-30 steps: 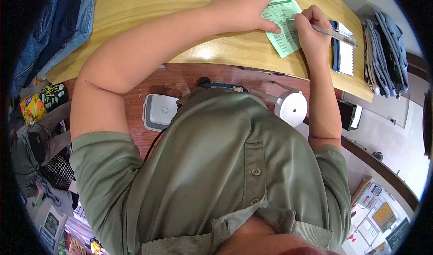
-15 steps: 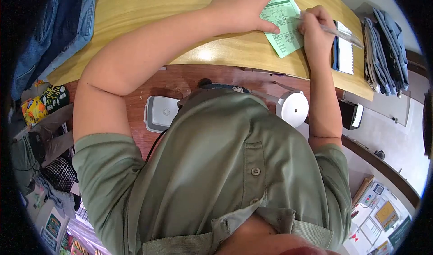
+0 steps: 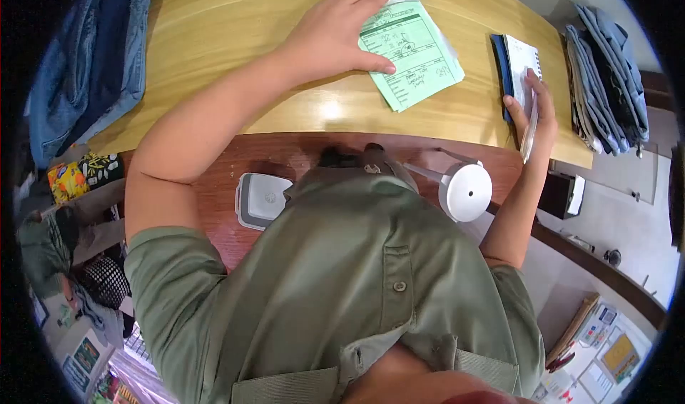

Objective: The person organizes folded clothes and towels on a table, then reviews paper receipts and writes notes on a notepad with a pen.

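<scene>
Green pad [image 3: 414,54] sat partly under my spread left hand [image 3: 334,29]; right of pad, my right hand [image 3: 540,115] gripped pen [image 3: 529,136], touching notebook [image 3: 521,56].

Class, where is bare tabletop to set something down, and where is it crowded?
Wide patch: between the left-side jeans and left hand. Narrower: between the green pad and notebook. Crowded: right end, where the right hand, notebook and folded jeans sit close.

2 bent arms [image 3: 214,115] — left hand [image 3: 334,34] spread, right hand [image 3: 544,115] half-curled.
</scene>
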Demonstrator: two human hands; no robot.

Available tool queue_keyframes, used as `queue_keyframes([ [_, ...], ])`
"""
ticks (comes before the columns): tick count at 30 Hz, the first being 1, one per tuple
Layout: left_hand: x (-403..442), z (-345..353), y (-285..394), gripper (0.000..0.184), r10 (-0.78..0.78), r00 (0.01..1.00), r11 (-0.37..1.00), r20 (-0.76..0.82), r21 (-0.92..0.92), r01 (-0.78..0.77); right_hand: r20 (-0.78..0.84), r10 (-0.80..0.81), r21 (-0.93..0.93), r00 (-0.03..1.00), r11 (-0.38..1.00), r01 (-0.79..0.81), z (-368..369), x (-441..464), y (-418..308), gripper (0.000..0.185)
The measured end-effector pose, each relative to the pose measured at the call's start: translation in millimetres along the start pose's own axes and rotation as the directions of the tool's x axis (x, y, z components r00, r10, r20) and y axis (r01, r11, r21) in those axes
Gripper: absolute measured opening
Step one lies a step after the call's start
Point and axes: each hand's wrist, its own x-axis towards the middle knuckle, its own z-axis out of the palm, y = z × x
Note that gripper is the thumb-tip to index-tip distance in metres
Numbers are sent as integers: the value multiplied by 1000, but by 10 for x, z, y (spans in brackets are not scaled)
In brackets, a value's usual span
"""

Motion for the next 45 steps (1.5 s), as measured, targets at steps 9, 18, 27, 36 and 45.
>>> queue_keyframes([
  [9, -37, -159, 134, 109, -183, 975, 982, 128, -22, 187, 133, -209, 73, 969, 977, 201, -89, -79, 7, 56],
  [18, -29, -174, 131, 110, -162, 983, 986, 81, 54, 158, 94, -225, 52, 970, 974, 221, -68, -84, 21, 54],
  [27, 56, -234, 255, 98, -67, 997, 998, -47, -26, 66, 109, -233, 2, 966, 972, 235, -83, -109, 68, 53],
  [36, 482, 388, 1007, 66, 363, 924, 891, 123, 245, -383, -110, 131, 604, 985, 796, -38, -174, 274, 97, 43],
  [45, 487, 632, 821, 70, 318, 937, 944, 147, 38, -327, 242, 246, 820, 939, 465, -333, 49, 374, -51, 11],
])
